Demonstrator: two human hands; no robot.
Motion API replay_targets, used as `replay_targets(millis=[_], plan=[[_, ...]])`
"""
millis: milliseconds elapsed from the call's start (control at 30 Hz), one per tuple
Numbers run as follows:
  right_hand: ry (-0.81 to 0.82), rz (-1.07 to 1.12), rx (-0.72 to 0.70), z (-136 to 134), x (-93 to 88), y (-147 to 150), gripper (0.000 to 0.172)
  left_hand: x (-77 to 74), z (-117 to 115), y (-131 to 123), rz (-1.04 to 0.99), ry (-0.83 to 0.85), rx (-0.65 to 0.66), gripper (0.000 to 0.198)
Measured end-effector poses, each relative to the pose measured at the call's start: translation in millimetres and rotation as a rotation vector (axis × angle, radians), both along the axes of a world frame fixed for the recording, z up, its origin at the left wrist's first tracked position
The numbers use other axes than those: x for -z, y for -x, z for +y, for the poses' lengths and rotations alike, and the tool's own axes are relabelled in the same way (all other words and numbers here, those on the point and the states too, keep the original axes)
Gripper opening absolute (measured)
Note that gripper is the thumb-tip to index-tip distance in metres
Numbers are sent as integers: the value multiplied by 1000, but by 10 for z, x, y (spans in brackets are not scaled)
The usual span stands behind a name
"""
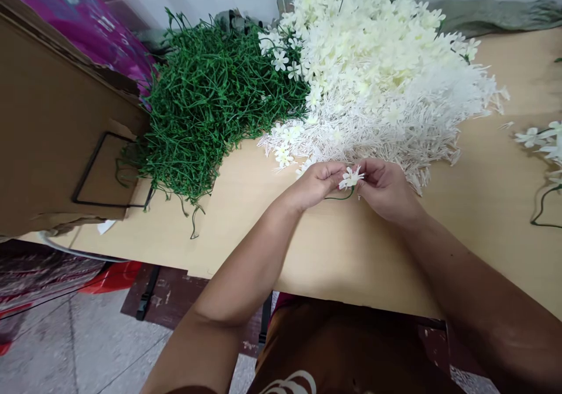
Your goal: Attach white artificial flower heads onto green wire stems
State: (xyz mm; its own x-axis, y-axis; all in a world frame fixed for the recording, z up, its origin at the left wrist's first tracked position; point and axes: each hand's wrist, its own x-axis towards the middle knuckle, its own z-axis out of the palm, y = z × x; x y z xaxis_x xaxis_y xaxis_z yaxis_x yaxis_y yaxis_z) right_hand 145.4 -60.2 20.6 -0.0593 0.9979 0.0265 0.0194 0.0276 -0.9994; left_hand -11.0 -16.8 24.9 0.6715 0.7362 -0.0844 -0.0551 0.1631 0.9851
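"Where is the piece being worked?"

"The small white star-petalled artificial flower point(351, 177) is between the two hands, raised above the pale wood-toned tabletop point(329, 253). Its thin dark-green bendy stem point(346, 197) drops below the petals and curves away under the left hand point(319, 184)."

"And the grip?"

"Both hands are closed. The left thumb and fingers pinch in at one side of the flower, and the right hand point(383, 188) has its fingertips drawn together at the other. Exactly which part each fingertip presses is hidden, so I can't tell that."

"How would you handle it well?"

"I'd keep one hand as a steady anchor at the base, where bloom meets stem, and let the other make only small movements. The petals look thin, so a hard squeeze could crease them. The stem looks springy; I'd leave its curve unforced."

"Is the spot a good one?"

"I think so. The heap of tangled green plastic stems point(223, 84) lies ahead to the left, the mound of loose white flower pieces point(395, 107) just beyond the fingers. Elbows low, wrists loose, and nothing should snag."
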Motion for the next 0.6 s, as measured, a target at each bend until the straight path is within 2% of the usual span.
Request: replay_targets(millis=[133, 267, 433, 600], plan=[[28, 89, 23, 23, -15, -7, 31, 3, 17, -16, -36, 43, -14, 60], [62, 142, 26, 37, -24, -41, 35, 26, 41, -10, -8, 31, -82, 58], [55, 103, 48, 35, -15, -42, 34, 48, 54, -21, 23, -21, -83, 59], [-3, 51, 60, 34, -26, -19, 32, 7, 32, -81, 25, 8, -123, 60]])
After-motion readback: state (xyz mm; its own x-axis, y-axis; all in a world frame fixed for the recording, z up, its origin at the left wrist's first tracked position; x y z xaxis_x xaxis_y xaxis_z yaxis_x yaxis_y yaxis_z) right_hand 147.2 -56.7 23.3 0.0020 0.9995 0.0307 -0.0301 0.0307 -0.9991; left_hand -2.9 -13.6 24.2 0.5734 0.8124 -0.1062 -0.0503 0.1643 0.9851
